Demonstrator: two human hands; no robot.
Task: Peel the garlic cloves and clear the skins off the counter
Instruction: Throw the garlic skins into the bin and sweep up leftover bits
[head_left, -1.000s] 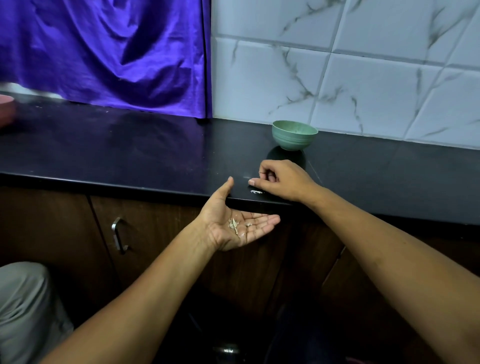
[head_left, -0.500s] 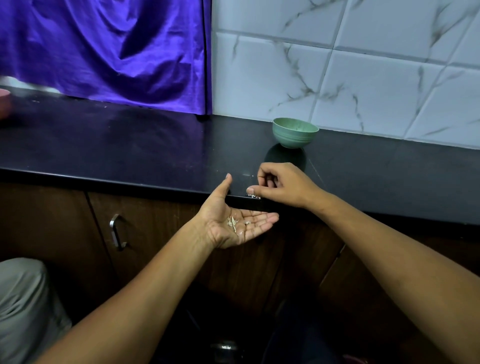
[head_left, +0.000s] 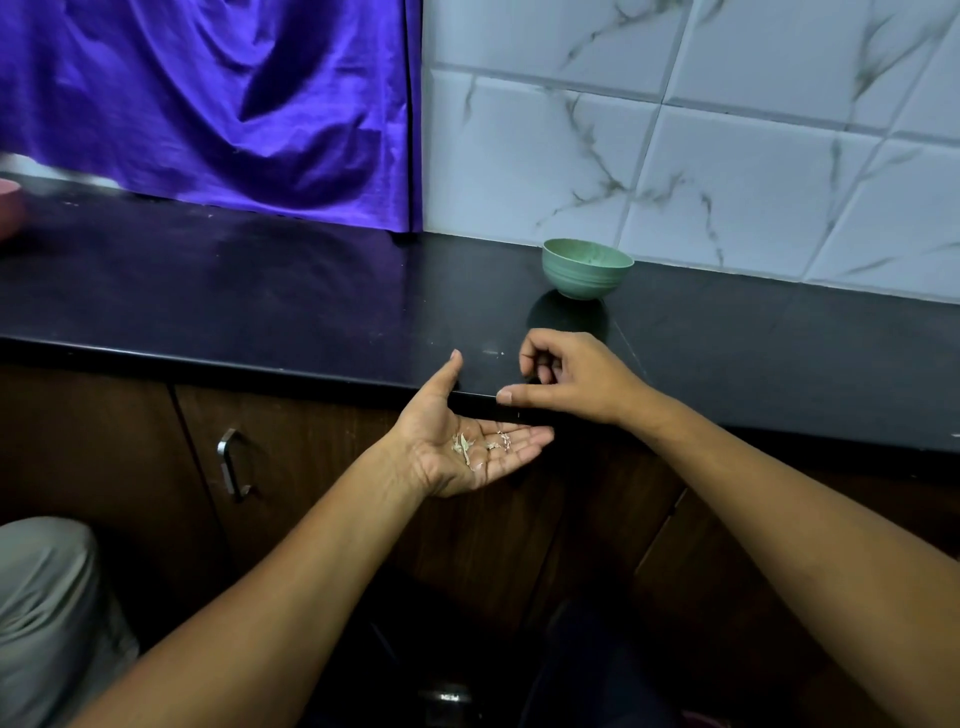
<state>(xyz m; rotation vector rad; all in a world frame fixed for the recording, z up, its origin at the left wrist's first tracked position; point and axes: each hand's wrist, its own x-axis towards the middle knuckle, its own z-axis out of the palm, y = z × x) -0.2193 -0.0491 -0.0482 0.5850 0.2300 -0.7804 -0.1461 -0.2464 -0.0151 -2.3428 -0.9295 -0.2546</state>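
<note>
Skins (head_left: 480, 448) swept off table (head_left: 311, 312) edge, now lying in cupped left hand (head_left: 462, 447); right hand (head_left: 566, 376), at two o'clock, loosely curled, empty. Nearly cleared.

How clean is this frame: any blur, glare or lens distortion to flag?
Head view: dim light; hands and green bowl fairly sharp; pink object at the left edge smeared; glossy black counter mirrors the purple curtain and the bowl; wall tiles lean from the wide-angle lens; the cabinet below goes near black.
</note>
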